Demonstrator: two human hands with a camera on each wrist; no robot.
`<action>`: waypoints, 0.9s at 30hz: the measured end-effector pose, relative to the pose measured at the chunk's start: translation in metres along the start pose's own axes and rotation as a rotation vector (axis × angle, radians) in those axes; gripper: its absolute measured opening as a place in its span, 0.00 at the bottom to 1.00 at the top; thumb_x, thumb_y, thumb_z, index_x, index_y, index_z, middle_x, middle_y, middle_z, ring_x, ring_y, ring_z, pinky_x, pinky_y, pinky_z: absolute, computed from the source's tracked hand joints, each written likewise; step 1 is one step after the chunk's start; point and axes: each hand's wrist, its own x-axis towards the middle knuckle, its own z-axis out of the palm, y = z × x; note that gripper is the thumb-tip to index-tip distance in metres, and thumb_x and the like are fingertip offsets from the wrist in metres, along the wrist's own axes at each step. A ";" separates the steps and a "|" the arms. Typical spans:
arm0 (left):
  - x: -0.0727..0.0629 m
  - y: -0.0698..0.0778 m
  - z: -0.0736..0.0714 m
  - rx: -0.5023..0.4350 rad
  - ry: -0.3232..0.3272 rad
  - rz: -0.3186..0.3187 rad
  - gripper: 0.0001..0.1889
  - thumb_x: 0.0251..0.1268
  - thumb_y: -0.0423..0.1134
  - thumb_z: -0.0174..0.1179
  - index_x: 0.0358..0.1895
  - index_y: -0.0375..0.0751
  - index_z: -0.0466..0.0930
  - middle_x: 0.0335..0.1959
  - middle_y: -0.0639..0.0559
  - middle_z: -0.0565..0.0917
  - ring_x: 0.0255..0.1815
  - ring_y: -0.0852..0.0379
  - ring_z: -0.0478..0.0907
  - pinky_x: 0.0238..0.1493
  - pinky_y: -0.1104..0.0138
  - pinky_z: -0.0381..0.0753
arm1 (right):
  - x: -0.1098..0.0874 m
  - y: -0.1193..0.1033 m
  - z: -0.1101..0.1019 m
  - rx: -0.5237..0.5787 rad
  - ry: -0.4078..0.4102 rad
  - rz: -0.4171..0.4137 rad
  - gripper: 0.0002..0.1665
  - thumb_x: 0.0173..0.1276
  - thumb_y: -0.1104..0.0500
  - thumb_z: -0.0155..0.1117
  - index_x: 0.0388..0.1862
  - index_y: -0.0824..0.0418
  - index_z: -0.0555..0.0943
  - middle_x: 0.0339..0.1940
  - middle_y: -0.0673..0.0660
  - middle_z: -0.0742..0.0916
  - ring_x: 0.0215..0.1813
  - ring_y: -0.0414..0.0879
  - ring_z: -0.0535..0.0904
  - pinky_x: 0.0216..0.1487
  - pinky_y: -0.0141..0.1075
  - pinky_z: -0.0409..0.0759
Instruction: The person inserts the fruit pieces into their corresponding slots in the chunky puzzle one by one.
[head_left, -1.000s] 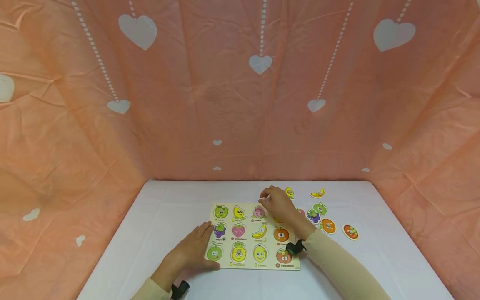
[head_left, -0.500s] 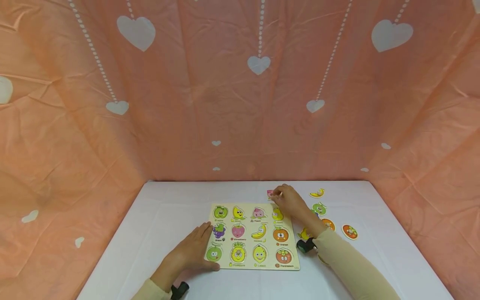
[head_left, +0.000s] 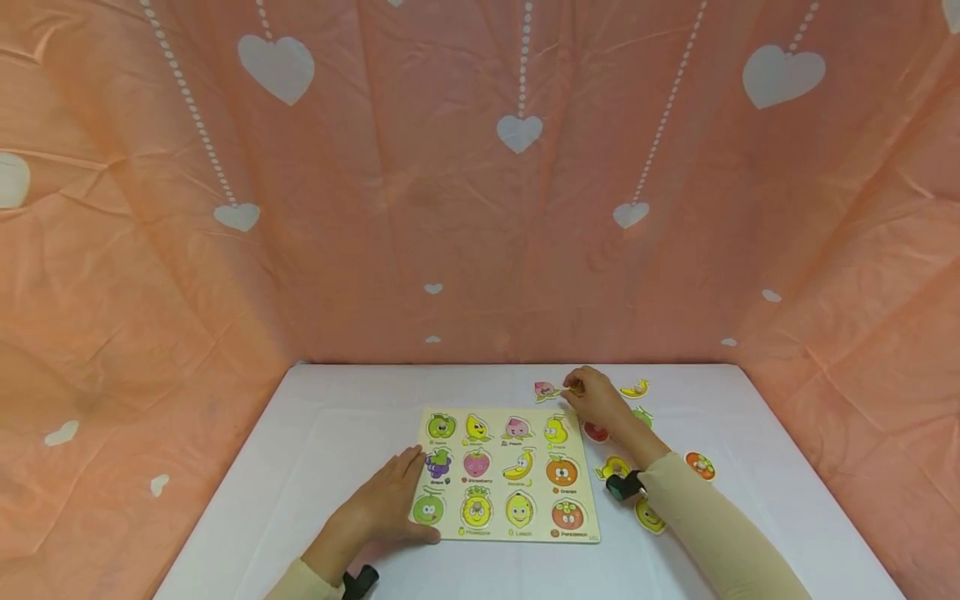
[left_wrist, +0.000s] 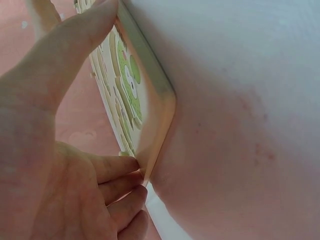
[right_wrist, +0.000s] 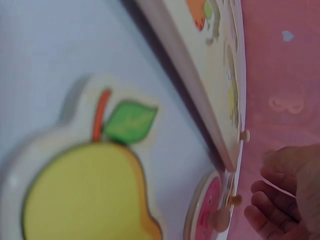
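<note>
A wooden fruit puzzle board (head_left: 497, 458) lies flat on the white table with fruit pictures in rows. My left hand (head_left: 386, 494) braces its near left corner, fingers along the left edge and thumb at the front edge; the left wrist view shows the fingertips (left_wrist: 142, 170) touching the side. Past the board's far right corner, my right hand (head_left: 600, 402) hovers with bent fingers over a small yellow piece (head_left: 576, 388), mostly hidden. In the right wrist view a gap shows between thumb and fingers, with nothing seen in it. A peach piece (head_left: 545, 390) lies just left of the fingertips.
Loose knobbed pieces lie right of the board: a banana (head_left: 636, 388), a persimmon (head_left: 701, 465), a leafy yellow fruit (head_left: 615, 467) and a smiling yellow fruit (head_left: 649, 517). A red-pink piece (head_left: 596, 432) is under the right wrist. A pink heart-patterned cloth (head_left: 510, 250) rises behind the table.
My right hand has moved right, from above the board's far edge to the pieces beyond its corner. The peach piece has come into sight beside it. The left hand stays put.
</note>
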 end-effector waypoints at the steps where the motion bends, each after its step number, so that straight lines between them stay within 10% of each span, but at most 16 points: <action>1: 0.000 0.000 0.000 0.001 -0.001 0.000 0.68 0.44 0.64 0.85 0.80 0.21 0.60 0.83 0.27 0.60 0.85 0.33 0.58 0.86 0.45 0.60 | 0.000 0.001 0.000 0.000 0.003 0.009 0.11 0.72 0.63 0.74 0.48 0.67 0.85 0.42 0.59 0.85 0.44 0.52 0.80 0.52 0.48 0.86; 27: -0.001 0.002 -0.002 -0.004 -0.014 -0.015 0.68 0.45 0.64 0.85 0.80 0.21 0.59 0.83 0.27 0.59 0.85 0.32 0.57 0.86 0.44 0.59 | 0.008 0.023 -0.012 0.042 -0.015 0.103 0.12 0.76 0.62 0.71 0.51 0.70 0.83 0.43 0.61 0.85 0.46 0.53 0.79 0.53 0.47 0.84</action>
